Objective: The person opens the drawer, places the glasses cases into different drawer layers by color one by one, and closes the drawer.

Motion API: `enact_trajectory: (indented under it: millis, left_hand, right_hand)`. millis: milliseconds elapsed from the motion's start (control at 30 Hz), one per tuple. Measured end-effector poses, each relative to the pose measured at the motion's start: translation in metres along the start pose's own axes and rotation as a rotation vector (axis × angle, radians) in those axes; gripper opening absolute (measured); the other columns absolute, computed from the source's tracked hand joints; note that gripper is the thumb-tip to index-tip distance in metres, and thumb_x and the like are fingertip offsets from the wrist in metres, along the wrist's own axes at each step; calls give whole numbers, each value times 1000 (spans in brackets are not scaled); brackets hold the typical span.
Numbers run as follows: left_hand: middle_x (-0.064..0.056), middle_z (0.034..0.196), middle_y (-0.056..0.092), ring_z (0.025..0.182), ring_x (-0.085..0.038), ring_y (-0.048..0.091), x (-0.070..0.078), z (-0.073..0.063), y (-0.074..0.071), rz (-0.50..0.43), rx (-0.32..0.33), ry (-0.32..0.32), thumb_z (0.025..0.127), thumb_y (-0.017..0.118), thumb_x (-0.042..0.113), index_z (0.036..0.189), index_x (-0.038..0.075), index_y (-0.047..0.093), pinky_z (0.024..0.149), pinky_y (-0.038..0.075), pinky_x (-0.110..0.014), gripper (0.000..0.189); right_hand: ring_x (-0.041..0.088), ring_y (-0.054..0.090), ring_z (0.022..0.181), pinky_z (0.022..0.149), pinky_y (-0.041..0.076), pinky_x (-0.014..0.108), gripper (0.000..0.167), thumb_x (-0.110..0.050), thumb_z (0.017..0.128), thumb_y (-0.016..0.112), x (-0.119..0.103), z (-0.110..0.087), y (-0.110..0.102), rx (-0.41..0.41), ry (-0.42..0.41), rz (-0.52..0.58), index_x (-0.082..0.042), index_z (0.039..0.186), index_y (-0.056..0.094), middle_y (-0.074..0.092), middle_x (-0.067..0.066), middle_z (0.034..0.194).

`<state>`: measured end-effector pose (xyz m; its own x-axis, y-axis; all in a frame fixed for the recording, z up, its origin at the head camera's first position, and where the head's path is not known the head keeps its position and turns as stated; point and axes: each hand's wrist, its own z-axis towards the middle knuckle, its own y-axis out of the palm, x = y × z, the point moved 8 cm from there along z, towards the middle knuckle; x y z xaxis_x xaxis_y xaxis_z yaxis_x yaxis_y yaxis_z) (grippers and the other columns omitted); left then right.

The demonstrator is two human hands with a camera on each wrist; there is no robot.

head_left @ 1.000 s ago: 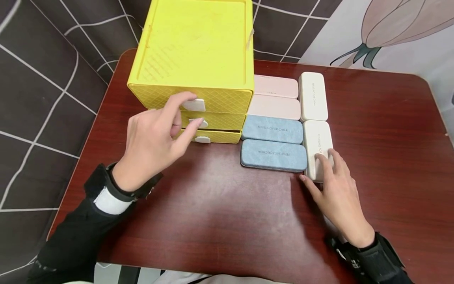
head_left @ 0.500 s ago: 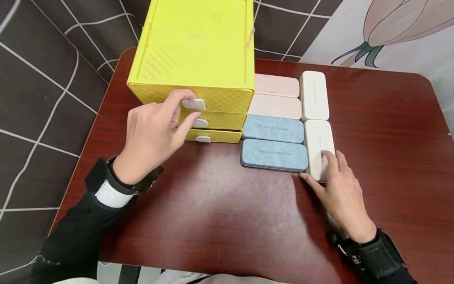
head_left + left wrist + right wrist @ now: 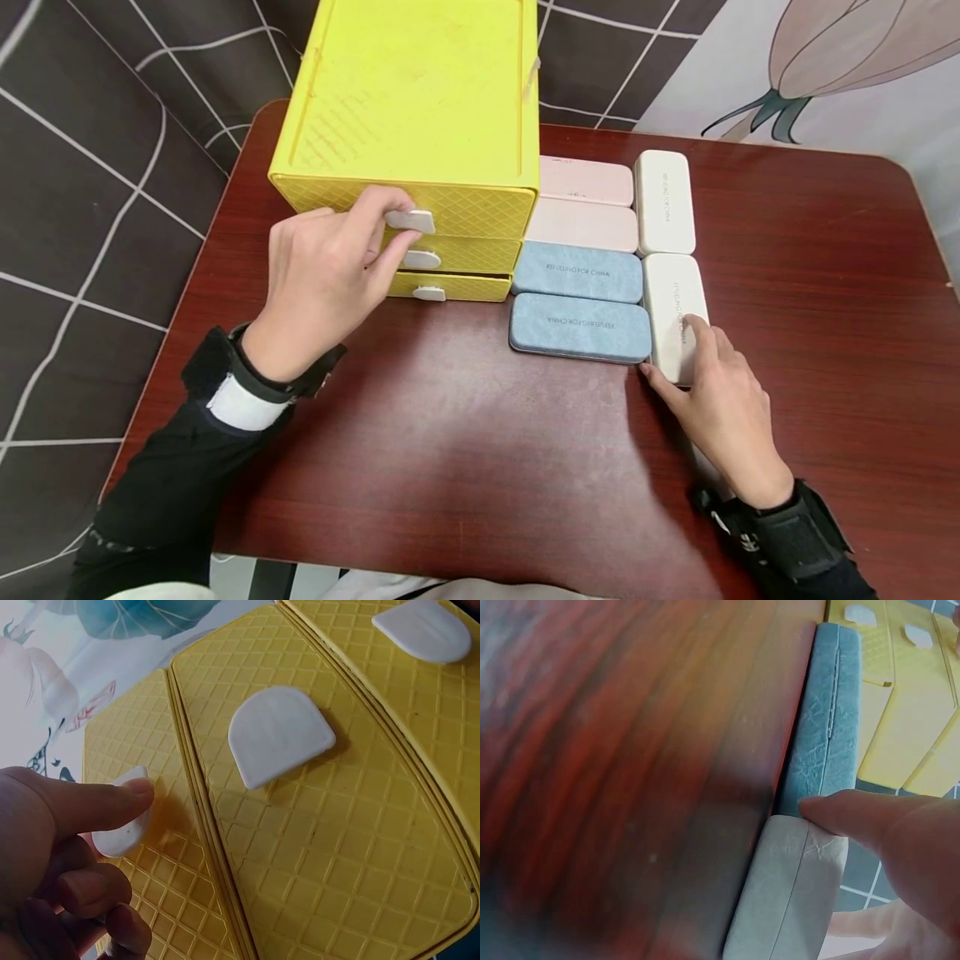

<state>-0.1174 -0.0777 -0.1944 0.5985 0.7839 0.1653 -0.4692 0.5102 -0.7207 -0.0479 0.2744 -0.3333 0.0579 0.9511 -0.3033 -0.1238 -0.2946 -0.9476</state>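
Left hand: thumb and index finger nearly closed; the left hand (image 3: 322, 279) pinches the white, round-ended tab handle (image 3: 411, 220) of the top drawer.
Drawer unit: yellow, box-shaped, three-drawer unit with lattice-textured fronts (image 3: 420, 92), standing upright at the rear left of the counter.
Lower handles: white middle tab handle (image 3: 422, 259) and white bottom tab handle (image 3: 430, 293), below the pinched one.
Bottom drawer: a dark gap shows along the upper edge of its front.
Right hand: part-open, fingers relaxed and slightly bent; the right hand (image 3: 727, 417) rests on the near white case, thumb tip at the corner where it meets the near blue case.
White cases: far white, rounded oblong case (image 3: 664, 202) and near white, rounded oblong case (image 3: 672, 300), end to end.
Blue cases: far blue, mottled oblong case (image 3: 579, 272) and near blue, mottled oblong case (image 3: 581, 329), side by side between drawer unit and white cases; near one lettered "REFUELING FOR CHINA".
Pink cases: two pale pink oblong cases (image 3: 581, 227), behind the blue pair.
Counter: reddish-brown, wood-grained counter (image 3: 487, 450) under everything listed.
Wall: dark grey tiles with white joints (image 3: 75, 217) at left.
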Motion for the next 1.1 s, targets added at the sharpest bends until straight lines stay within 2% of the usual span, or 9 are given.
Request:
enact_trajectory:
  millis: [233,433,633,900,1100]
  left_hand:
    - [-1,54,52,41,-19,39,1,-1,-1,6,29,11,91,67,25,100,9,61,40,22,-29,20]
    - [1,55,53,41,-19,38,1,-3,-3,-25,90,9,88,71,21,98,10,64,40,23,-32,16]
    - [2,53,52,41,-19,39,0,-4,-4,-43,111,16,86,74,22,98,11,64,41,23,-31,19]
    - [1,49,47,41,-18,37,1,-5,-5,-65,119,23,84,75,21,96,10,66,43,22,-30,19]
    - [0,48,46,41,-17,38,2,-5,-6,-78,131,31,84,76,20,95,9,66,45,23,-30,18]
  right_hand:
    - [44,55,81,48,36,56,68,-27,78,74,4,-1,-1,0,11,-5,-10,137,44,55,17,110]
    - [45,53,83,47,35,58,66,-24,82,69,6,0,1,-12,15,-3,-9,139,41,51,19,110]
    - [46,53,83,46,34,58,66,-23,82,70,6,-1,-1,-6,5,-9,-8,139,41,51,19,113]
    - [47,55,87,52,36,60,73,-25,84,69,8,-4,-5,-14,52,4,-12,146,33,54,24,114]
    - [48,53,89,56,35,62,73,-22,83,70,8,-5,-12,23,54,24,-12,146,35,55,27,112]
